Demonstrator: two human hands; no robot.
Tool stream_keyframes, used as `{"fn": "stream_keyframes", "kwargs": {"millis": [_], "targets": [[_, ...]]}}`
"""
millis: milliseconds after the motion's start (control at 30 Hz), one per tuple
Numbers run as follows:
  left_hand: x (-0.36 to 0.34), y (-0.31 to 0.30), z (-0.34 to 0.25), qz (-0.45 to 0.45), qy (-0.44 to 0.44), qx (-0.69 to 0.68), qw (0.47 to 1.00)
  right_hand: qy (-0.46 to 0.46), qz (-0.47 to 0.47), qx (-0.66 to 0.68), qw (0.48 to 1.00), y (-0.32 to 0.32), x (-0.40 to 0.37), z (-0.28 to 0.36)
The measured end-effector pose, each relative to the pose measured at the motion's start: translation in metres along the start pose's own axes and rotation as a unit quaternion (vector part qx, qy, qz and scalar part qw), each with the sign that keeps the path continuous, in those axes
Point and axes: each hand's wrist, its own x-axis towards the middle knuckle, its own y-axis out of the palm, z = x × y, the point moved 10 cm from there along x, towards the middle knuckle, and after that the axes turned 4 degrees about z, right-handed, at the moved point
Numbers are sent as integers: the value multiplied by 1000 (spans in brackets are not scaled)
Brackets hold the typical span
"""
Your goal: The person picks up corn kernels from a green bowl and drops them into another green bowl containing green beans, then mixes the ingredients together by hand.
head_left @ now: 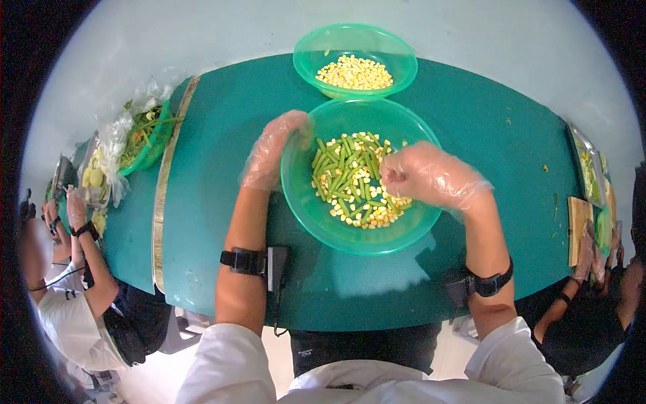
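A translucent green plastic bowl (363, 246) stands on the table in front of me, with cut green beans (344, 163) and yellow corn kernels (383, 215) mixed in it. My left hand (277, 149), in a clear plastic glove, grips the bowl's left rim. Over the right part of the same bowl is my right hand (434, 176), also gloved, with its fingers curled closed just above the beans and corn. What those fingers hold, if anything, is hidden. Directly behind, a second green bowl (309, 50) contains corn kernels (355, 73).
The green table (215, 222) has vegetable scraps (556, 205) at its right. On the left are a green basket (151, 151) of vegetables and plastic bags (108, 151). A wooden board (579, 229) and a tray (587, 165) lie far right. People work at both sides.
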Motion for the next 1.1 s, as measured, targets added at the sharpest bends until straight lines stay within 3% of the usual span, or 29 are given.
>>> {"fn": "stream_keyframes", "kwargs": {"millis": [100,200,300,433,500,600,733,833,933,1033,1100], "targets": [[-4,6,-5,-26,-25,-44,998,-33,46,79,995,1,-2,1],[-3,3,-5,-23,-7,-21,1000,19,-137,238,961,-34,4,-21],[-2,5,-5,-13,13,-25,1000,35,-434,233,870,-77,-7,-46],[-4,7,-9,-9,9,-48,999,70,-380,212,897,-76,-4,-53],[-5,8,-8,-15,1,-64,998,73,-309,177,931,-71,-6,-51],[-3,7,-5,-8,8,-50,999,76,-126,134,980,-50,-10,-38],[-5,7,-9,-18,4,-18,1000,1,73,197,978,-20,-19,-9],[-4,5,-3,-1,2,-6,1000,44,150,220,963,-10,-25,-6],[0,6,1,15,-13,-17,1000,42,-61,311,948,-41,-11,-20],[-1,8,0,6,-10,-57,998,11,-392,195,899,-80,-18,-22],[-2,7,-5,-9,-3,-71,997,51,-336,169,925,-73,-11,-22]]}}
